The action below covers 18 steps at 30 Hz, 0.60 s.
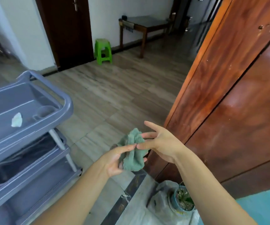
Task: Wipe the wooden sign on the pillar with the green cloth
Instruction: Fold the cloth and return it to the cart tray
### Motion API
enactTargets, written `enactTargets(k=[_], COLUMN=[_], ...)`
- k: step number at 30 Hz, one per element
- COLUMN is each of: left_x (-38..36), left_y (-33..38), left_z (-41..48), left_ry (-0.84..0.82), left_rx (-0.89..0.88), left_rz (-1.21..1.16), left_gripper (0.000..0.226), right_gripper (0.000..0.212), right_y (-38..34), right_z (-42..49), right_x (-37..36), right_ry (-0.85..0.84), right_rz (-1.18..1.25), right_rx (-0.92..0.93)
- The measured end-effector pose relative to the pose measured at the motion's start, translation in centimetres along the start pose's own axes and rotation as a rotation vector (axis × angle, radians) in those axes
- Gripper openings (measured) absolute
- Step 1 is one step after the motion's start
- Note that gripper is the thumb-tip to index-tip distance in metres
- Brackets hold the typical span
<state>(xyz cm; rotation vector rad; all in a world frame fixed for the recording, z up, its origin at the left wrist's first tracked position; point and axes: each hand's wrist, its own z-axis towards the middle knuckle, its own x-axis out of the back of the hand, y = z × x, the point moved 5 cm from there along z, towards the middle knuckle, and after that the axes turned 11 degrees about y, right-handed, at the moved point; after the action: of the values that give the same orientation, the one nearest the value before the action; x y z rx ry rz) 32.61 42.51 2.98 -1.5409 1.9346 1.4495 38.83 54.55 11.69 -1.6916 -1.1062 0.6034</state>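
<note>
A crumpled green cloth hangs between my two hands at the lower middle of the view. My left hand grips its lower left side with fingers curled under it. My right hand pinches its upper right edge with thumb and finger, the other fingers spread. To the right stands the reddish-brown wooden pillar with glossy panels; no separate sign is visible on it. Both hands are a short way left of the pillar.
A grey plastic cleaning cart with a small white scrap on its top tray stands at the left. A potted plant sits below my right forearm. A green stool and a dark wooden table stand farther back on the floor.
</note>
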Motion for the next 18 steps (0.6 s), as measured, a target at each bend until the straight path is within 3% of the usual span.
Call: enactTargets(k=[4,7,9,11,13,16,18], left_x=[5.0,13.2,15.9,15.5,15.5,19.1,21.7], left_y=[2.3,7.3,9.6,10.8,12.2,16.7,19.4], left_z=[-3.5,-8.3,-10.8,-12.0,-12.9,-17.2,-19.9], left_ry=[0.119,0.237,0.247,0.257,0.293,0.371,0.51], left_rx=[-0.019,-0.091,-0.14,-0.19,-0.25,-0.349,-0.45], left_rz=[-0.045,-0.141,-0.142,-0.058,0.013,0.211,0.444], left_gripper=[0.053,0.056,0.05,0.044,0.052,0.053,0.047], right_gripper=[0.095,0.085,0.079,0.068,0.058,0.045,0.037], right_y=[-2.8,-2.7,-2.1,-1.3,-0.2,1.6,1.6], right_z=[1.3,3.4,4.3,5.1,4.8,4.7,5.2], right_x=[-4.3,-13.2,-16.7,-16.8,-18.3,-25.6,-29.9], right_ry=[-0.051,-0.066,-0.138,-0.155,-0.278,-0.436,-0.509], right_rz=[0.164,-0.012,0.001,0.161,0.303,0.22,0.202], right_rx=[0.048,-0.09,-0.141,-0.233,-0.324,-0.43,-0.41])
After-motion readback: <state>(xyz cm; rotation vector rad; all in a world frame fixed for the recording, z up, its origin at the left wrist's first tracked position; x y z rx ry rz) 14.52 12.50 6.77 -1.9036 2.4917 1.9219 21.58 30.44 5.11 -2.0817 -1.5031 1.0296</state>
